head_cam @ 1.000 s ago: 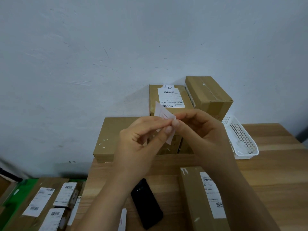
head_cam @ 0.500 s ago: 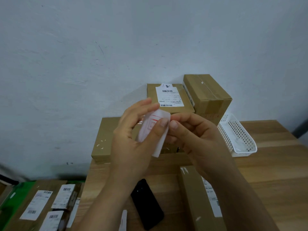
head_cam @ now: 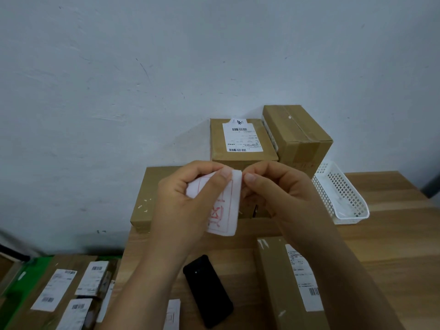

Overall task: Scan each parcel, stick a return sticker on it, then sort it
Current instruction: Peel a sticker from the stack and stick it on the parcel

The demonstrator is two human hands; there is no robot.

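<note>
I hold a white return sticker (head_cam: 223,210) with red print up in front of me. My left hand (head_cam: 185,206) grips it with the thumb across its face. My right hand (head_cam: 281,194) pinches its top right corner. Below my right arm a long brown parcel (head_cam: 283,287) with a white shipping label lies on the wooden table (head_cam: 392,246). A black phone (head_cam: 209,291) lies face down beside it, under my left wrist.
Several brown boxes (head_cam: 240,139) are stacked against the wall, with a flat one (head_cam: 147,198) at the left. A white perforated basket (head_cam: 340,194) stands at the right. Labelled parcels (head_cam: 59,289) lie low at the left. More stickers (head_cam: 172,315) lie at the table's near edge.
The sticker has been turned so that its red printed face shows toward me. Both hands dropped slightly and my right fingers moved to the top corner.
</note>
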